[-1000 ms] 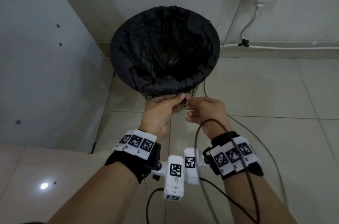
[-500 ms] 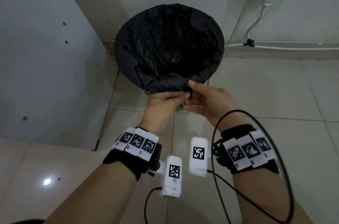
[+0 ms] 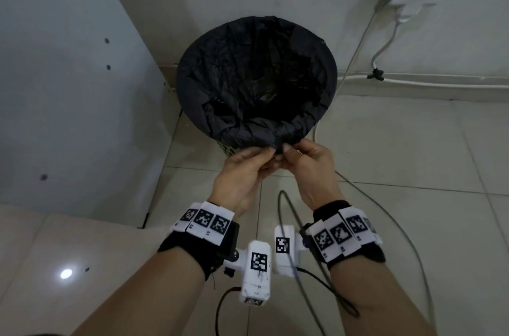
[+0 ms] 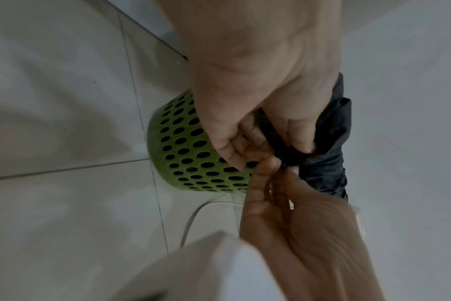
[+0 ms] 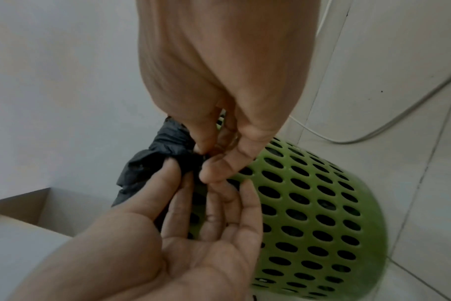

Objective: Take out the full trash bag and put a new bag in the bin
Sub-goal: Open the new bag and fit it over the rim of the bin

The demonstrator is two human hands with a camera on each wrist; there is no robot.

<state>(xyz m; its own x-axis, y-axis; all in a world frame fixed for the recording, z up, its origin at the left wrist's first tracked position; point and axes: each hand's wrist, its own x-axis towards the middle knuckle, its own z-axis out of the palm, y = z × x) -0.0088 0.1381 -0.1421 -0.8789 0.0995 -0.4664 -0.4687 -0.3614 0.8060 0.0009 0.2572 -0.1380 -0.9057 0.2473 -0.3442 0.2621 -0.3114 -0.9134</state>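
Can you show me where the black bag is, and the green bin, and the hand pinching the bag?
black bag (image 3: pixel 256 79): head view, on its crinkled inner lining.
green bin (image 5: pixel 309 203): right wrist view, on its holed side wall.
right hand (image 3: pixel 308 167): head view, on the back of the hand.

Black trash bag (image 3: pixel 256 79) lining green perforated bin (image 4: pixel 188 150), edge bunched over near rim.

Both hands' fingers (image 5: pixel 214 169) pinch black bag (image 5: pixel 154 154) — green bin (image 5: pixel 322 203) behind.
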